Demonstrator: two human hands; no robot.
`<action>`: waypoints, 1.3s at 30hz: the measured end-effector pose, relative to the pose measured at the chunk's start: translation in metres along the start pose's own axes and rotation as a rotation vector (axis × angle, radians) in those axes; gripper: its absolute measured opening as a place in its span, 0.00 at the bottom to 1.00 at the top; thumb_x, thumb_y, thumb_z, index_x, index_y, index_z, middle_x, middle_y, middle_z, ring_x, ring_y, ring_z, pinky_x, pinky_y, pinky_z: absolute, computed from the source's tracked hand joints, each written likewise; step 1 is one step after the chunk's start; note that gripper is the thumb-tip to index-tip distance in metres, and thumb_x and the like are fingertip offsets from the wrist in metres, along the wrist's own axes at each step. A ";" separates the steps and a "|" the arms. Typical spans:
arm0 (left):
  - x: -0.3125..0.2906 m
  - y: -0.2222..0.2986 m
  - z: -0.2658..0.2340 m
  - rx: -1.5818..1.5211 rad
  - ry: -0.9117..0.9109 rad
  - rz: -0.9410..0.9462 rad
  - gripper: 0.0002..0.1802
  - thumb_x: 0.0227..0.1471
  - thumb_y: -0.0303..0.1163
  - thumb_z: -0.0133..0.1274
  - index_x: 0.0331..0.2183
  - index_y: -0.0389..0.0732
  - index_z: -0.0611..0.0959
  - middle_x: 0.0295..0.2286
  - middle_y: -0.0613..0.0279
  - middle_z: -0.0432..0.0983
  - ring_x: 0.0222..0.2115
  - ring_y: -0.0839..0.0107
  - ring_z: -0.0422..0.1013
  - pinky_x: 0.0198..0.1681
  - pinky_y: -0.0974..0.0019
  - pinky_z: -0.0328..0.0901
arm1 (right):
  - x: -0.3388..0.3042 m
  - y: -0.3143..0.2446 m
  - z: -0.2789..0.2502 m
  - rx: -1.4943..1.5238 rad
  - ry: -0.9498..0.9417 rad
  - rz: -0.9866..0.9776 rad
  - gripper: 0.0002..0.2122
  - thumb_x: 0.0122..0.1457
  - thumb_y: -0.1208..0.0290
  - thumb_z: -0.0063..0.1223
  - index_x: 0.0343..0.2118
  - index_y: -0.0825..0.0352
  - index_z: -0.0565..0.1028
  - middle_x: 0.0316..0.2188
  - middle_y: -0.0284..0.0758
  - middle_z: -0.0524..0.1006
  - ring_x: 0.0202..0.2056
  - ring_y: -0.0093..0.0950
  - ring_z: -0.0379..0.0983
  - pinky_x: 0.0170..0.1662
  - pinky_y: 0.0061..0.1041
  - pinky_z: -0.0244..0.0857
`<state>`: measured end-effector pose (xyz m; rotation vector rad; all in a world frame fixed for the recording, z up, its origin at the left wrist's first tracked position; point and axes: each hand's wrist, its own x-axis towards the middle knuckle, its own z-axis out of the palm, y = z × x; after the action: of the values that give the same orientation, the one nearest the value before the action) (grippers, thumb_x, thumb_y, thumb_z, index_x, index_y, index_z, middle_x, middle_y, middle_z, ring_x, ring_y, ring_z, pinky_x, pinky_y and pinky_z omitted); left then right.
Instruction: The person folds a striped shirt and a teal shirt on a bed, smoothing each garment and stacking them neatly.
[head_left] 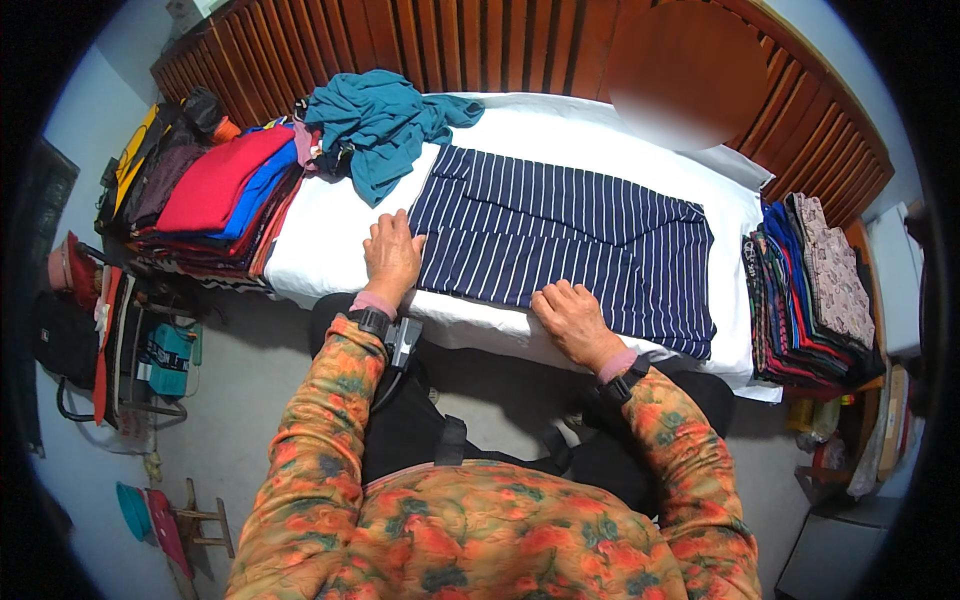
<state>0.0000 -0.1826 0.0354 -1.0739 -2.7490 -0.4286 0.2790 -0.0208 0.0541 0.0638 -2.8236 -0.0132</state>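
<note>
A navy garment with thin white stripes lies spread flat on a white-covered bed. My left hand rests palm down at the garment's left edge, fingers together. At the garment's near edge, my right hand presses flat on the fabric with fingers bent. Neither hand lifts anything. Both wrists wear dark bands, and a small device hangs by the left wrist.
A crumpled teal garment lies at the bed's far left. A stack of folded clothes with a red piece on top sits left of it. Another folded pile stands at the right. A slatted wooden headboard runs behind.
</note>
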 end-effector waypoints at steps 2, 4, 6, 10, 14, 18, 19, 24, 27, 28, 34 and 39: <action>0.006 -0.003 0.002 -0.066 -0.013 0.046 0.29 0.48 0.35 0.63 0.53 0.49 0.76 0.47 0.57 0.69 0.50 0.55 0.67 0.51 0.51 0.63 | 0.001 0.000 -0.001 -0.003 0.023 0.004 0.10 0.51 0.73 0.52 0.38 0.65 0.74 0.30 0.32 0.69 0.34 0.28 0.67 0.35 0.27 0.61; 0.011 -0.005 0.003 -0.098 -0.039 0.057 0.27 0.48 0.34 0.63 0.52 0.49 0.77 0.47 0.58 0.70 0.50 0.56 0.66 0.52 0.51 0.63 | 0.001 -0.001 0.000 0.005 0.038 0.005 0.10 0.52 0.72 0.52 0.39 0.64 0.73 0.30 0.32 0.68 0.34 0.28 0.67 0.35 0.27 0.61; 0.015 -0.006 0.003 -0.122 -0.076 0.036 0.22 0.47 0.32 0.63 0.47 0.50 0.80 0.46 0.61 0.70 0.49 0.56 0.66 0.52 0.52 0.63 | 0.002 0.000 0.001 0.017 0.035 -0.013 0.10 0.52 0.72 0.51 0.38 0.63 0.73 0.31 0.32 0.68 0.34 0.28 0.68 0.35 0.27 0.61; 0.019 -0.007 0.001 -0.147 -0.070 0.054 0.17 0.47 0.28 0.60 0.42 0.46 0.79 0.45 0.61 0.70 0.49 0.56 0.66 0.51 0.53 0.64 | 0.004 0.002 0.002 0.051 0.013 -0.013 0.08 0.53 0.72 0.51 0.37 0.63 0.73 0.31 0.32 0.68 0.34 0.28 0.67 0.35 0.27 0.62; 0.021 -0.005 0.003 -0.185 0.095 0.105 0.13 0.49 0.25 0.58 0.40 0.45 0.79 0.43 0.61 0.70 0.48 0.57 0.66 0.50 0.51 0.63 | 0.004 0.003 0.001 0.090 0.000 -0.009 0.07 0.53 0.73 0.51 0.36 0.63 0.72 0.31 0.32 0.68 0.34 0.28 0.67 0.35 0.28 0.62; 0.022 -0.002 0.002 -0.191 0.134 0.046 0.10 0.51 0.25 0.57 0.38 0.43 0.79 0.41 0.59 0.71 0.45 0.57 0.68 0.47 0.52 0.65 | 0.004 0.003 -0.001 0.112 -0.011 -0.006 0.07 0.52 0.73 0.51 0.35 0.63 0.72 0.30 0.32 0.68 0.33 0.28 0.67 0.35 0.28 0.61; 0.022 -0.001 0.002 -0.189 0.204 0.147 0.09 0.51 0.26 0.57 0.38 0.43 0.79 0.40 0.59 0.72 0.43 0.56 0.68 0.46 0.53 0.65 | 0.004 0.003 -0.001 0.116 -0.006 -0.007 0.07 0.52 0.74 0.51 0.35 0.63 0.72 0.30 0.32 0.68 0.33 0.28 0.67 0.35 0.28 0.60; 0.015 0.015 0.008 -0.280 0.092 0.294 0.09 0.53 0.34 0.59 0.35 0.41 0.79 0.33 0.55 0.72 0.37 0.54 0.70 0.42 0.55 0.67 | 0.005 0.002 0.000 0.146 0.029 -0.008 0.07 0.52 0.74 0.51 0.35 0.63 0.72 0.30 0.32 0.67 0.33 0.28 0.67 0.35 0.28 0.60; 0.012 0.022 0.013 -0.183 0.017 0.259 0.13 0.50 0.38 0.62 0.35 0.42 0.80 0.34 0.57 0.72 0.38 0.56 0.70 0.43 0.54 0.67 | 0.006 0.001 0.002 0.135 0.037 -0.011 0.07 0.51 0.74 0.51 0.34 0.63 0.71 0.29 0.32 0.67 0.33 0.28 0.66 0.34 0.28 0.59; 0.013 0.023 0.013 -0.190 -0.005 0.255 0.13 0.50 0.38 0.62 0.34 0.42 0.80 0.34 0.58 0.72 0.38 0.56 0.70 0.43 0.54 0.67 | 0.006 0.001 0.002 0.129 0.039 -0.014 0.07 0.51 0.73 0.51 0.34 0.62 0.71 0.29 0.32 0.67 0.32 0.29 0.66 0.34 0.28 0.59; 0.016 0.025 0.016 -0.236 -0.014 0.211 0.09 0.51 0.33 0.60 0.32 0.41 0.77 0.32 0.57 0.73 0.37 0.55 0.71 0.41 0.52 0.66 | 0.007 0.001 0.001 0.132 0.039 0.003 0.06 0.49 0.74 0.52 0.31 0.63 0.70 0.28 0.33 0.66 0.31 0.29 0.66 0.33 0.29 0.59; 0.017 0.026 0.024 -0.135 0.030 0.198 0.11 0.53 0.34 0.58 0.33 0.39 0.76 0.33 0.55 0.73 0.37 0.54 0.72 0.39 0.50 0.68 | 0.008 0.001 0.004 0.116 0.036 -0.001 0.07 0.49 0.73 0.53 0.30 0.63 0.69 0.28 0.33 0.66 0.31 0.29 0.66 0.33 0.29 0.59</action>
<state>0.0045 -0.1460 0.0222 -1.3438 -2.5855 -0.6019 0.2699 -0.0199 0.0533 0.0908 -2.7861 0.1500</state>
